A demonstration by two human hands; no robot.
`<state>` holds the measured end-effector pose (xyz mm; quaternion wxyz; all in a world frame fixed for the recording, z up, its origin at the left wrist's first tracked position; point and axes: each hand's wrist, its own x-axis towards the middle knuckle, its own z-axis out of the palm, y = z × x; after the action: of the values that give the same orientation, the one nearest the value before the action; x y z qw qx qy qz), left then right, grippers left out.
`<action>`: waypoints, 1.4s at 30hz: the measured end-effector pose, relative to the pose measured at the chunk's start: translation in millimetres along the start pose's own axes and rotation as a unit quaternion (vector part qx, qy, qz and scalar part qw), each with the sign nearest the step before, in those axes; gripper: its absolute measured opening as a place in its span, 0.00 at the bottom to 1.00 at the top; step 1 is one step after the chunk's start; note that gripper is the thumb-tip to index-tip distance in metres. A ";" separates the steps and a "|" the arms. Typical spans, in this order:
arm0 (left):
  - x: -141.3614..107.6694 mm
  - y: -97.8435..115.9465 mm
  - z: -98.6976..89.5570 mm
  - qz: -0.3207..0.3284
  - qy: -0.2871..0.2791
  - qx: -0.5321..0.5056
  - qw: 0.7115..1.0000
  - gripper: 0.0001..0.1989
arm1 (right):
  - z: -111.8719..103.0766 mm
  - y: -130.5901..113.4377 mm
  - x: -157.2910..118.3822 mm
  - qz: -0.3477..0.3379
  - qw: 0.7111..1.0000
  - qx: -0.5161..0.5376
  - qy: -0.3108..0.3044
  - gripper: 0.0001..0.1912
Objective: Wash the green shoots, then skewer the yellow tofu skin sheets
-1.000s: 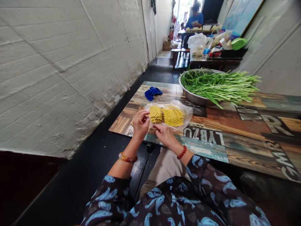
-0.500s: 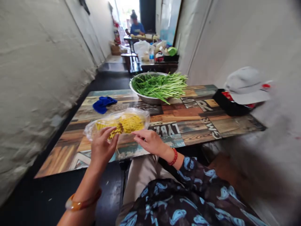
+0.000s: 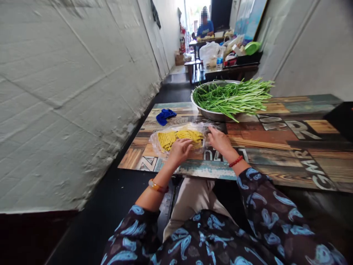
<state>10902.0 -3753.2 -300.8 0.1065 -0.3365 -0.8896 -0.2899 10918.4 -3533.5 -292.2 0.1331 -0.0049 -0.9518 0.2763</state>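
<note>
A clear plastic bag [image 3: 154, 141] lies on the table, holding yellow food pieces [image 3: 168, 140] with a ridged, scored surface. Over the front of the food is my left hand [image 3: 179, 151], its fingers bent forward and the thumb a little apart, with nothing seen in its grasp. At the bag's right end, my right hand [image 3: 220, 141] has its fingertips on the plastic edge, apparently pinching it. Thin wooden sticks [image 3: 261, 143], like skewers, lie just right of this hand.
Behind the bag stands a metal bowl [image 3: 205, 111] heaped with long green stalks [image 3: 234, 97]. A blue cloth [image 3: 165, 116] lies at the left on the patterned table [image 3: 275, 169]. A black box [image 3: 342, 119] sits at the right edge. Farther back, a person [image 3: 205, 28] sits at another table.
The view has swung left, so everything sits farther right. My right hand has moved up along the bag's right end. My left hand has shifted toward the right part of the food.
</note>
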 end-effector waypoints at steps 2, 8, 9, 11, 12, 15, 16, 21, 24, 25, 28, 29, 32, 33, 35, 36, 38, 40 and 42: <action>11.0 -11.6 -6.1 -0.025 0.018 0.034 0.999 0.13 | 1.6 4.0 -2.7 -0.011 0.999 0.034 0.029 0.20; 46.0 -45.0 -11.0 -0.031 0.000 0.096 0.995 0.19 | 11.0 -9.8 -8.8 -0.153 0.985 0.070 0.025 0.19; 52.6 -49.7 -9.6 -0.029 -0.008 0.089 0.996 0.21 | 12.7 -11.1 -5.6 -0.161 0.985 0.057 0.011 0.19; 67.3 -58.7 -5.5 -0.029 -0.025 0.059 0.998 0.25 | 16.0 -9.9 4.6 -0.151 0.988 0.021 -0.007 0.20; 75.3 -63.2 -2.9 -0.032 -0.033 0.039 0.998 0.27 | 17.9 -7.3 11.1 -0.138 0.990 0.002 -0.013 0.21; 99.8 -76.0 7.0 -0.044 -0.044 -0.013 0.998 0.32 | 24.5 5.5 31.1 -0.102 0.994 -0.039 -0.023 0.23; 107.2 -79.6 10.4 -0.051 -0.044 -0.023 0.997 0.32 | 26.6 10.4 36.6 -0.093 0.994 -0.045 -0.022 0.24; 121.5 -84.4 18.2 -0.042 -0.017 -0.040 0.998 0.31 | 28.3 27.6 46.4 -0.057 0.998 -0.031 -0.008 0.25; 108.8 -76.8 12.1 -0.019 -0.007 -0.030 0.999 0.22 | 20.3 27.9 42.9 -0.062 0.997 0.009 0.037 0.20; 102.3 -73.5 8.9 -0.016 -0.003 -0.023 1.000 0.19 | 17.2 26.2 41.5 -0.072 0.995 0.025 0.062 0.19; 79.7 -63.1 0.5 -0.026 0.012 -0.008 1.000 0.14 | 10.8 17.6 37.3 -0.122 0.984 0.080 0.102 0.16; 71.8 -59.5 -1.2 -0.028 0.014 -0.008 0.999 0.13 | 10.5 14.5 35.9 -0.143 0.981 0.096 0.093 0.15; 49.2 -48.2 -1.3 -0.015 0.014 -0.011 1.000 0.14 | 15.4 8.3 31.2 -0.204 0.971 0.122 0.032 0.12; 42.6 -44.3 0.0 -0.005 0.015 -0.008 1.000 0.15 | 18.2 7.6 29.7 -0.217 0.969 0.119 0.017 0.11; 32.0 -37.1 3.6 0.017 0.014 0.004 1.000 0.17 | 23.8 8.0 27.2 -0.227 0.968 0.107 0.004 0.12; 28.3 -34.2 5.6 0.024 0.013 0.011 1.000 0.18 | 25.9 8.6 26.4 -0.224 0.969 0.101 0.004 0.12; 24.1 -30.0 8.9 0.033 0.011 0.024 0.999 0.18 | 27.8 9.3 25.5 -0.210 0.974 0.087 0.006 0.11; 23.2 -28.0 11.0 0.033 0.016 0.031 0.999 0.19 | 27.0 8.3 24.8 -0.196 0.979 0.063 0.010 0.11; 23.9 -27.3 11.5 0.032 0.023 0.031 0.999 0.19 | 25.2 5.9 23.6 -0.181 0.983 0.024 0.015 0.13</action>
<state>10866.0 -3750.1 -313.0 0.1461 -0.3544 -0.8845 -0.2660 10888.7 -3539.8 -309.8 0.1951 0.1661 -0.9281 0.2702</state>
